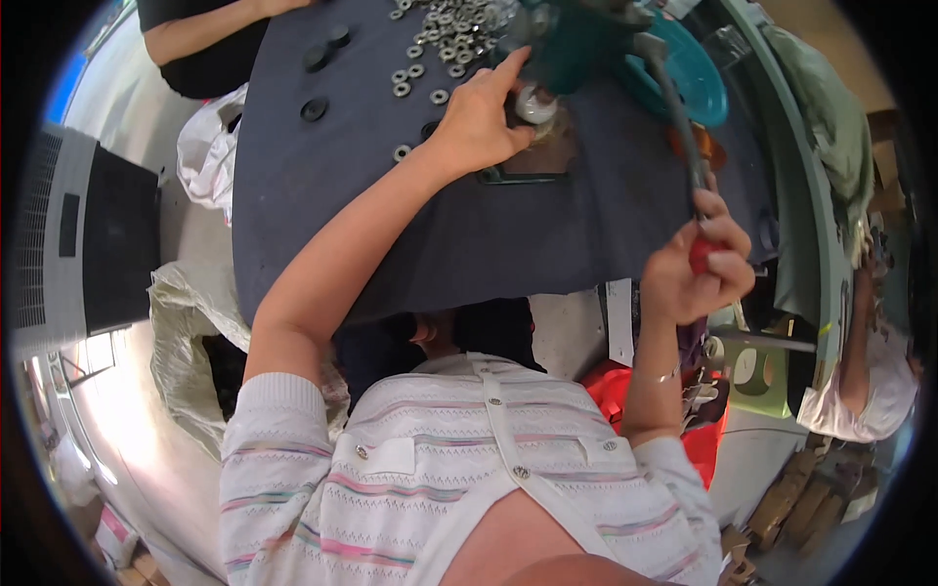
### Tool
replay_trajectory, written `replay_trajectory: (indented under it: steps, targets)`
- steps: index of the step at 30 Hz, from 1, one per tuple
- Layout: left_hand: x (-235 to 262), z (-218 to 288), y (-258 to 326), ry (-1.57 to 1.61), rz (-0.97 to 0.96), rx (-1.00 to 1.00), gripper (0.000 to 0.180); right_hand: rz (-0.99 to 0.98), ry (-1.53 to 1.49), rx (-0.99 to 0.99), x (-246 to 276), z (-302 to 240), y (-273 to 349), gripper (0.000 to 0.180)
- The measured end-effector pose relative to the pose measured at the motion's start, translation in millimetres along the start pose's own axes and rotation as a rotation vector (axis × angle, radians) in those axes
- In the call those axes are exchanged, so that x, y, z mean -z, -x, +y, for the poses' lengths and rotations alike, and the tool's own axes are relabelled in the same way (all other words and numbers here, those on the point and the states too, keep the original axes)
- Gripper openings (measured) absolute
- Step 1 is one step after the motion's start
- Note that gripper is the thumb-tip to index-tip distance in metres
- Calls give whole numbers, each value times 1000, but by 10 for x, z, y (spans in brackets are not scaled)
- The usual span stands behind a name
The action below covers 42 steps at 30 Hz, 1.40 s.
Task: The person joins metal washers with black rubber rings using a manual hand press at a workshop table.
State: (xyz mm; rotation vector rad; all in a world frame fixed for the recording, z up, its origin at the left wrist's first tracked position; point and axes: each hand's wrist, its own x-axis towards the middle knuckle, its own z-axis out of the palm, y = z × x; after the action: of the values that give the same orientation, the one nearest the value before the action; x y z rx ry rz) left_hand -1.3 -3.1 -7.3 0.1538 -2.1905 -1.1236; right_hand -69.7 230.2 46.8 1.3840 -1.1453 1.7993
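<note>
A dark green hand press (576,49) stands at the far side of the table, with its base plate (528,178) toward me. My left hand (479,117) is at the press, its index finger stretched up along the body and its thumb apart below. Between them a round, silvery part (535,104) shows under the press head; whether the fingers touch it is hard to see. My right hand (699,259) is closed around the red knob (702,256) at the lower end of the press's long metal lever (681,112). The lever slants down toward me.
Many small metal rings, like bearings (449,39), lie loose left of the press. Black round caps (315,108) sit farther left on the dark tablecloth (332,186). A teal basin (699,83) is behind the lever. Another person's arm (210,29) rests at the far left edge.
</note>
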Motion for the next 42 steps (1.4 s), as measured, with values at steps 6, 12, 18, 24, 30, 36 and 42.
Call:
replay_trajectory:
  steps: [6, 12, 18, 24, 30, 36, 42]
  targets:
    - [13, 90, 13, -8, -30, 49, 91, -70, -174, -125, -175, -6, -1022, 22]
    - [-51, 52, -19, 44, -23, 84, 90, 121, -287, -380, -924, 729, -2120, 18]
    - [239, 108, 140, 131, 28, 202, 77, 41, -97, -432, -1243, 1423, -2261, 17]
    - [1557, 574, 1014, -230, 162, 158, 39, 28, -100, -271, -1247, 1503, -2305, 27]
    - [2747, 881, 2668, -612, 170, 539, 31, 24, 35, -121, -1305, 1601, -2323, 31]
    - [2318, 704, 1821, -541, 173, 455, 34, -12, -112, -251, -1218, 1617, -2386, 25]
    - [1889, -277, 843, -922, -72, 19, 48, 65, -63, -487, -1301, 1399, -2234, 17]
